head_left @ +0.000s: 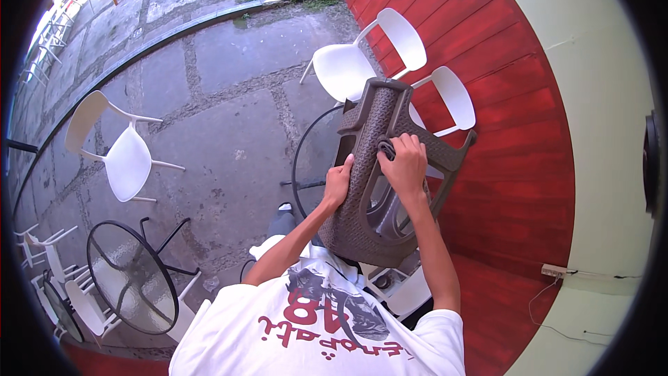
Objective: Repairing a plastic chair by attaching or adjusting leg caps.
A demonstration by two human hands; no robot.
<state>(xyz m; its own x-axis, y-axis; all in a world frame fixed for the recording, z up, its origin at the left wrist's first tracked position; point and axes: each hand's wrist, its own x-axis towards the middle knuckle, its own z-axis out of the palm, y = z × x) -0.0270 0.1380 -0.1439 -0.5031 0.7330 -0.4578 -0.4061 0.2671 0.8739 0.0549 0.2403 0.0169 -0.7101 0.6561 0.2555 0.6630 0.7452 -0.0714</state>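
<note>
A brown plastic armchair (369, 125) with a woven-look surface stands tilted in front of me, over a round black-rimmed table (295, 150). My left hand (338, 182) grips the chair's left side, its thumb on the woven face and its other fingers mostly hidden. In my right hand (406, 163) is a bunched dark cloth (387, 148), pressed to the chair beside an opening in its frame. Most of the table lies hidden behind the chair.
White chairs stand beyond (341, 69), behind the armchair (456, 97) and at left (129, 160). A tilted glass-topped table (132, 275) is at lower left, by several white chairs. A red plank wall (508, 146) rises at right, with a socket strip (554, 271).
</note>
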